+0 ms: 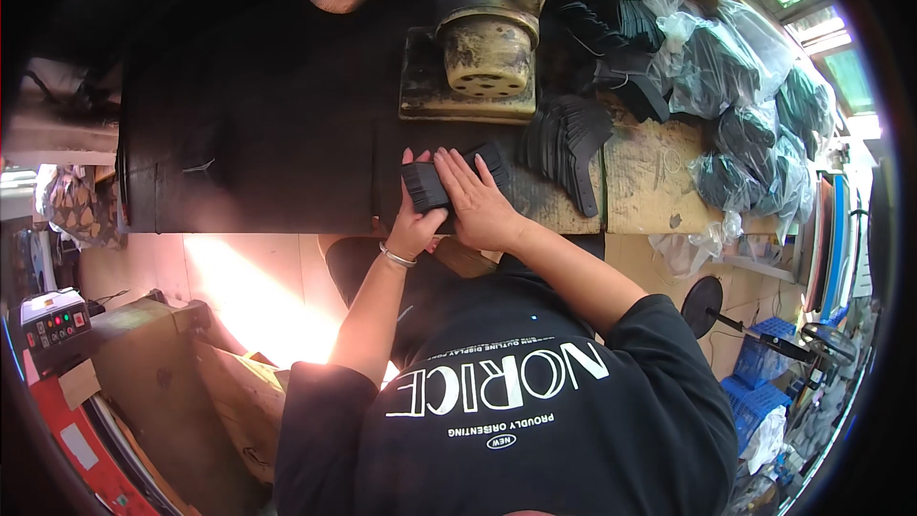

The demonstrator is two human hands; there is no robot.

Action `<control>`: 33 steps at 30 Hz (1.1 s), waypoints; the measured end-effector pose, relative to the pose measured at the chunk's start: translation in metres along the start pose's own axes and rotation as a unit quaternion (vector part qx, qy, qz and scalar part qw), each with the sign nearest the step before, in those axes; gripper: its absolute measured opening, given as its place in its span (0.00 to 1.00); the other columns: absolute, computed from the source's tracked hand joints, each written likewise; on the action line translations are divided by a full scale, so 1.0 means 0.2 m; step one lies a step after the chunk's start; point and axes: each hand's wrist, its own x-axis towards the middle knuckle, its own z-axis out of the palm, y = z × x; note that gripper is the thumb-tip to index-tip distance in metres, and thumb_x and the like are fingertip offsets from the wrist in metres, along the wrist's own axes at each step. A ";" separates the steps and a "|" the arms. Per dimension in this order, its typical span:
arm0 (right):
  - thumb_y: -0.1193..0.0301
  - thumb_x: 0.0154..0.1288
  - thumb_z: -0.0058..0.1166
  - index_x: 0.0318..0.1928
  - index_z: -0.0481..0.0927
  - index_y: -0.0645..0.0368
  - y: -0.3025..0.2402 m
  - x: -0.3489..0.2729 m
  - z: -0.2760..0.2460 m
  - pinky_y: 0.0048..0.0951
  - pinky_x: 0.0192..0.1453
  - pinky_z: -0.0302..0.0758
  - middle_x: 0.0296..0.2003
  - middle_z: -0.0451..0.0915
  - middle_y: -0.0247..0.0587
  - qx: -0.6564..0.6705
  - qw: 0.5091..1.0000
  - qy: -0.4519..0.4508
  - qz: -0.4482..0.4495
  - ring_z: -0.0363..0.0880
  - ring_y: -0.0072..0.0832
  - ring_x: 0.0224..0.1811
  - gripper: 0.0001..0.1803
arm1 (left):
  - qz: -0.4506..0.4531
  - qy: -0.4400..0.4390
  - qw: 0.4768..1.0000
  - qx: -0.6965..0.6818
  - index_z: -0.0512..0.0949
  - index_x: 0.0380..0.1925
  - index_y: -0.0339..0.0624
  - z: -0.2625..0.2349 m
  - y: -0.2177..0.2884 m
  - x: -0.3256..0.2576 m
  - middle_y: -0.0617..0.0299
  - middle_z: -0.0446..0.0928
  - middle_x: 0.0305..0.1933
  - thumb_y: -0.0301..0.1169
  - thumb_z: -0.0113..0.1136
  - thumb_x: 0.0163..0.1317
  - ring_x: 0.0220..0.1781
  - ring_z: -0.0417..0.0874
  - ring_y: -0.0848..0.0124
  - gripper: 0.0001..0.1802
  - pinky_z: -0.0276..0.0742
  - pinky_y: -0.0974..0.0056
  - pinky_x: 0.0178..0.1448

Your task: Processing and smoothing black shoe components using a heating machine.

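Observation:
My left hand (415, 222) is closed around a stack of thin black flat pieces (426, 187), near the front edge of the dark worktable. Its thumb lies along the stack's near side and its fingertips reach over the far side. Flat against the right part of the same stack rests my right hand (475, 203), with its fingers stretched out. More black pieces (491, 159) show just beyond the right fingers; I cannot tell if they belong to the same stack. Farther right, a fanned row of similar black pieces (564, 139) lies on the table.
A worn yellowish machine head (487, 53) with a square base stands behind my hands. Clear plastic bags of black pieces (721, 67) crowd the back right, on cardboard (650, 172). At lower left is a control box (57, 325); blue crates (759, 401) stand at lower right.

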 end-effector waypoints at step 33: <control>0.75 0.54 0.50 0.73 0.48 0.69 0.07 0.07 0.04 0.55 0.78 0.43 0.72 0.56 0.56 -0.046 0.998 0.051 0.012 0.48 0.50 0.77 0.45 | 0.013 0.010 0.995 0.100 0.35 0.76 0.45 -0.03 -0.06 0.05 0.52 0.57 0.72 0.15 0.56 0.58 0.72 0.63 0.64 0.52 0.63 0.60 0.72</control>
